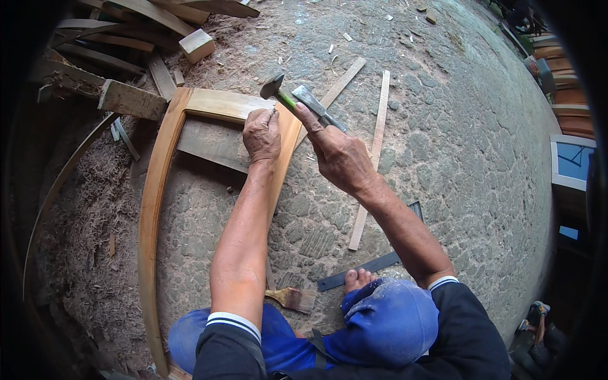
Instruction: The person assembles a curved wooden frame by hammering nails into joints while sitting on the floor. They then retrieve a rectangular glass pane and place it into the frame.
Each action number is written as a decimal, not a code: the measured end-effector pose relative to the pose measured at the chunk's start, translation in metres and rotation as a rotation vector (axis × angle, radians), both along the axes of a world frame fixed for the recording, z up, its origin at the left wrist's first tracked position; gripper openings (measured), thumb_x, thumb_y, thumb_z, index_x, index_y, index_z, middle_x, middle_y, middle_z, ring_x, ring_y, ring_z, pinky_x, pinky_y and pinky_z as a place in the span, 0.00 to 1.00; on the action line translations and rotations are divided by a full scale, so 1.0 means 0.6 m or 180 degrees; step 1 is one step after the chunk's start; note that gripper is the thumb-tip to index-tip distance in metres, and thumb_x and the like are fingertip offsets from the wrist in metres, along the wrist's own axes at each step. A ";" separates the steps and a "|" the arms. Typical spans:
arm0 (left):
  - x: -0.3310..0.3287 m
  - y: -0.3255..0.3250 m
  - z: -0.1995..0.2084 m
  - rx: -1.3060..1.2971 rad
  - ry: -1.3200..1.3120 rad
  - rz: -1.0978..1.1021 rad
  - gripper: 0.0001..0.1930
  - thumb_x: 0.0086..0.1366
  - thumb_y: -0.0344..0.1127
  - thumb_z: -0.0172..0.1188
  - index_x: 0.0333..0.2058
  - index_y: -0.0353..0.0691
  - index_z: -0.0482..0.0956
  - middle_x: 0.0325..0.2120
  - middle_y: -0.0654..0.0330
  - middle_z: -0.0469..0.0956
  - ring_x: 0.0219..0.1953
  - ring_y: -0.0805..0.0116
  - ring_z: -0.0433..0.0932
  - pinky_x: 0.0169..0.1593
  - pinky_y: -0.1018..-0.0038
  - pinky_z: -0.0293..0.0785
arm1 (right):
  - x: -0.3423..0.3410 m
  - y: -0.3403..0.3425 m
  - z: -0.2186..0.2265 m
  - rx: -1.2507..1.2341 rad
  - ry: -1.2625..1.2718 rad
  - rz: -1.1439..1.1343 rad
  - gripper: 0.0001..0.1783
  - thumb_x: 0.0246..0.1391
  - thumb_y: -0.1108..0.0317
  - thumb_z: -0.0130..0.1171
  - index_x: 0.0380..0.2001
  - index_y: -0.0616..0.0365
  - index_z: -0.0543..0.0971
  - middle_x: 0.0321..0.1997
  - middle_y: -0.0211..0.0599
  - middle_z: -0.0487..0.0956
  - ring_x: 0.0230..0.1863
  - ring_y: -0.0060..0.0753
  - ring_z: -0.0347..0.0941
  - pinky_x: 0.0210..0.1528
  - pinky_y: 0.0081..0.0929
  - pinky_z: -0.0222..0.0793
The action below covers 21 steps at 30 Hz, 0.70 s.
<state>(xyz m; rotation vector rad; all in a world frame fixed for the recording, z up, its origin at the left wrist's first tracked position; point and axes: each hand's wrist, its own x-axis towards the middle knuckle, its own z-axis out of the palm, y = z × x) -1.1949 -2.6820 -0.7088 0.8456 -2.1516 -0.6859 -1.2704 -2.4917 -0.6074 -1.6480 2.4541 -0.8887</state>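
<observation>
My left hand (262,134) pinches a small nail against the top right corner of a wooden frame (152,196) lying on the stone ground. My right hand (335,152) grips a hammer (273,87) with a green handle, its dark head raised just above and behind the nail. A flat metal blade also sits in my right hand, sticking out past the fingers. Both forearms reach forward from my dark sleeves with striped cuffs. My knees in blue trousers and one bare foot (358,277) show at the bottom.
A paintbrush (292,297) lies by my left knee, and a dark metal square (373,259) by my foot. Thin wooden slats (373,158) rest on the ground to the right. Offcuts and a wood block (196,44) pile up at the top left, with sawdust along the left.
</observation>
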 end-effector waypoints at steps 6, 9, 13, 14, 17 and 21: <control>-0.007 0.004 0.003 -0.0346 0.0044 -0.0113 0.04 0.65 0.31 0.63 0.35 0.38 0.82 0.34 0.55 0.80 0.40 0.57 0.80 0.46 0.66 0.76 | 0.011 -0.016 -0.059 -0.0380 -0.1062 -0.0307 0.37 0.65 0.67 0.50 0.75 0.48 0.51 0.31 0.58 0.80 0.31 0.61 0.80 0.37 0.54 0.75; -0.008 0.002 0.008 -0.0648 0.0209 -0.0370 0.04 0.72 0.32 0.55 0.40 0.38 0.74 0.33 0.56 0.78 0.36 0.61 0.79 0.39 0.67 0.77 | -0.003 -0.038 -0.075 -0.0666 -0.1671 -0.0545 0.27 0.64 0.62 0.53 0.62 0.62 0.64 0.31 0.59 0.77 0.35 0.66 0.77 0.39 0.55 0.73; 0.000 -0.004 0.018 0.1926 0.1778 0.0924 0.10 0.79 0.41 0.43 0.44 0.41 0.62 0.35 0.58 0.76 0.31 0.73 0.77 0.24 0.78 0.75 | -0.048 -0.110 -0.104 -0.0299 -0.1465 -0.1008 0.18 0.63 0.58 0.55 0.44 0.63 0.68 0.40 0.59 0.75 0.43 0.60 0.74 0.48 0.48 0.69; 0.002 -0.005 0.020 0.1930 0.1877 0.1040 0.10 0.79 0.41 0.42 0.44 0.40 0.62 0.32 0.57 0.76 0.27 0.71 0.78 0.24 0.77 0.75 | -0.051 -0.123 -0.117 -0.0312 -0.1540 -0.1043 0.18 0.62 0.58 0.55 0.44 0.63 0.68 0.41 0.58 0.75 0.44 0.58 0.74 0.49 0.48 0.69; 0.003 -0.001 0.021 0.1837 0.0944 0.0697 0.11 0.79 0.41 0.42 0.44 0.39 0.61 0.28 0.55 0.78 0.22 0.71 0.78 0.25 0.74 0.76 | -0.052 -0.146 -0.152 -0.0279 -0.2397 -0.1187 0.19 0.61 0.59 0.57 0.46 0.63 0.67 0.42 0.53 0.74 0.46 0.49 0.73 0.51 0.45 0.69; 0.020 -0.014 0.020 0.2207 0.1365 0.0489 0.08 0.78 0.38 0.44 0.43 0.39 0.63 0.28 0.56 0.80 0.23 0.73 0.79 0.27 0.74 0.78 | -0.048 -0.150 -0.166 -0.0554 -0.2492 -0.1139 0.18 0.62 0.60 0.58 0.46 0.60 0.67 0.36 0.46 0.76 0.37 0.41 0.75 0.39 0.41 0.72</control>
